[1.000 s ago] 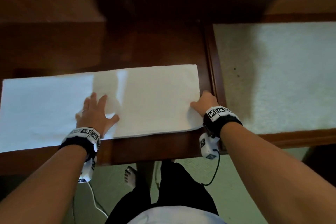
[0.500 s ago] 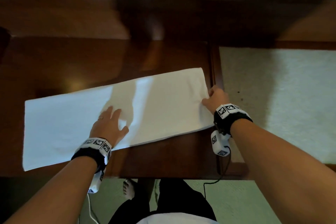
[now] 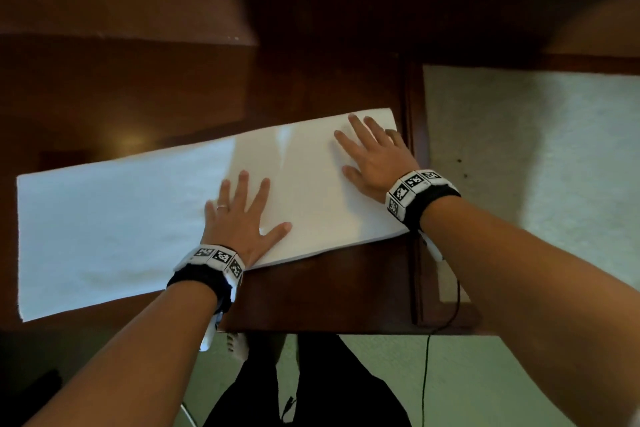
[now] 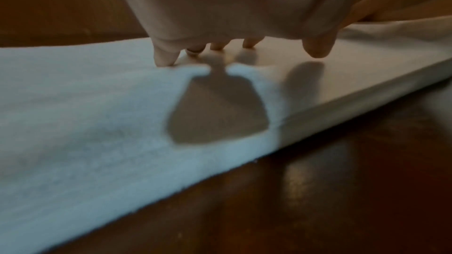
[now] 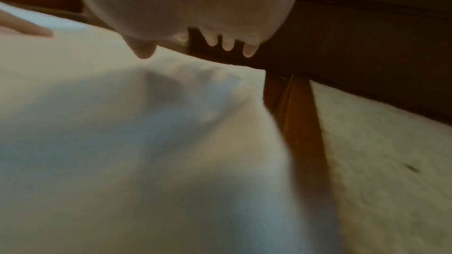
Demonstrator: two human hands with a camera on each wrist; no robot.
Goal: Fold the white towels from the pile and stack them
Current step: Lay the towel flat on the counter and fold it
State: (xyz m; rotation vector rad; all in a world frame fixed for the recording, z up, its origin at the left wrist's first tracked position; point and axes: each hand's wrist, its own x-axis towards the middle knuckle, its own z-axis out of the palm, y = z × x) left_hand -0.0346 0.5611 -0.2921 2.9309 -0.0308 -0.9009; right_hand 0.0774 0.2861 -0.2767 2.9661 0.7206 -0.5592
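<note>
- White towel [image 3: 138,218] lies flat as a long strip on the dark wood table [image 3: 329,288], its right end just short of the table's raised edge strip.
- Left hand [image 3: 242,218] lies flat, fingers spread, at mid-strip near the front edge; bare towel runs far beyond the little finger.
- Right hand [image 3: 374,159] lies flat with fingers straight; fingertips [image 5: 249,51] reach the far right corner.
- Bare wood beyond all fingertips.
- 0.5 s ago the right hand pinched the end edge; now it presses on top.
</note>
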